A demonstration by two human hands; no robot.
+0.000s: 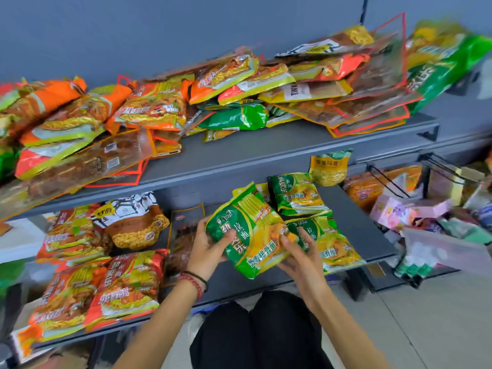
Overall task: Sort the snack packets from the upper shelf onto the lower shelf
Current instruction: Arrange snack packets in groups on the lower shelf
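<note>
Grip comes from both sides: the left hand (210,249) holds the 9 o'clock edge of a green noodle packet (247,241), thumb on its front, while the right hand (300,251) curls around its 3 o'clock edge. Bracelets (195,282) circle the left wrist. The packet sits tilted, low over the middle of the lower shelf (359,222). Just at its 3 o'clock, a 2nd green packet (335,246) lies flat on that shelf, and a 3rd (295,194) lies at 1 o'clock, with a yellow packet (330,167) standing beyond. Red packets (127,283) fill the shelf toward 8 o'clock. At 12 o'clock, the upper shelf (266,145) carries a jumbled pile of packets (239,83).
</note>
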